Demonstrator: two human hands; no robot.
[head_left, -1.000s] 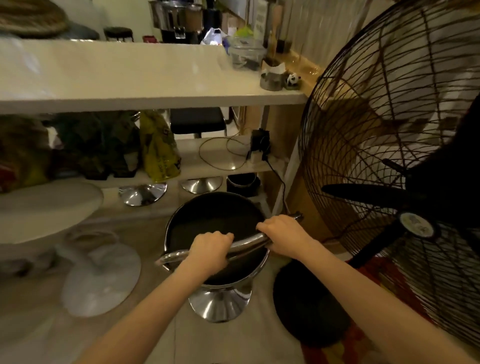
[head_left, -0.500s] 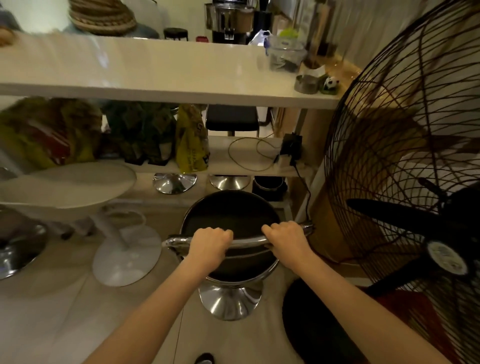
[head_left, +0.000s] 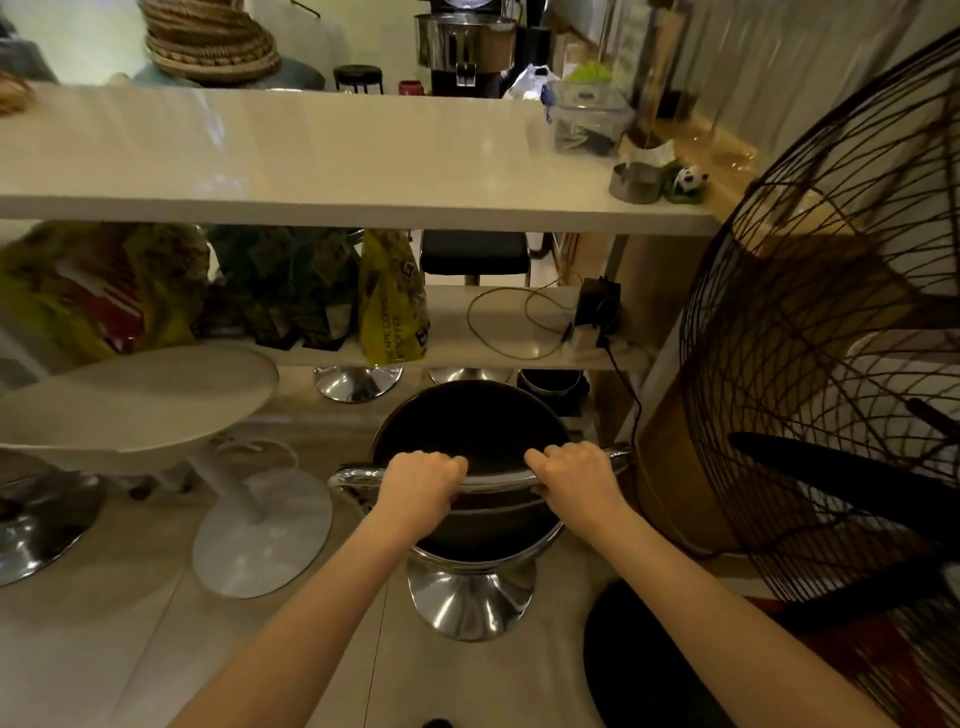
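A black bar stool with a round seat and a chrome trumpet base stands on the floor in front of a white counter. Its curved chrome backrest bar runs across the near side of the seat. My left hand grips the bar's left part, fingers curled over the top. My right hand grips the right part the same way. Both forearms reach in from the bottom of the view.
A large black floor fan stands close on the right, its round base by my right arm. A white stool stands left. Bags and a cable lie on the lower shelf. More chrome stool bases sit beyond.
The view has shifted left and nearer the counter. The stool's backrest bar has swung from slanted to level across the seat. Both hands keep their grip on it.
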